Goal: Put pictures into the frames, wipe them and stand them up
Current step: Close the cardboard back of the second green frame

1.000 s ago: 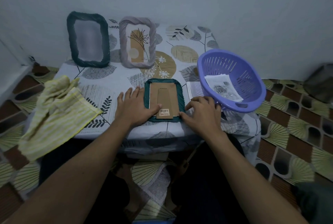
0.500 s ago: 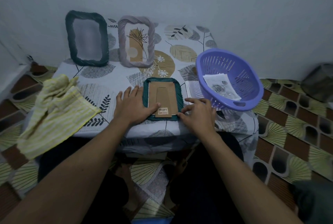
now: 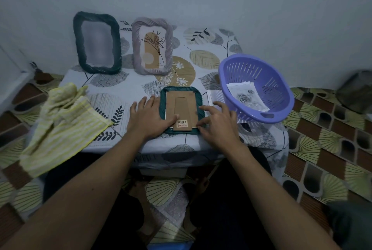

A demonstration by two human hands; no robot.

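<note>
A teal frame (image 3: 182, 110) is laid face down near the table's (image 3: 141, 85) front edge, its cardboard back (image 3: 182, 109) uppermost and its long axis run from 12 to 6 o'clock. The left hand (image 3: 150, 118) is pressed flat at the frame's 9 o'clock side, fingers spread, the thumb laid across onto the lower left of the back; nothing is gripped. The right hand (image 3: 218, 124) is placed at the 3 to 4 o'clock side, fingers loosely curled and parted, the tips at or just over the right rim; whether the rim is touched cannot be told, and nothing is held. Both hands are about equally near, one on each long side, so a lift or turn about the long axis is judged to be the likely next move. Open cloth is left at 12 o'clock between this frame and the two standing ones, a dark frame (image 3: 97, 42) and a grey frame (image 3: 153, 45). Room is tighter at 3 o'clock, where a purple basket (image 3: 261, 109) with a picture (image 3: 246, 97) inside is set just beside. A yellow cloth (image 3: 60, 121) is draped over the edge at 9 o'clock, well apart. The front edge lies close at 6 o'clock.
</note>
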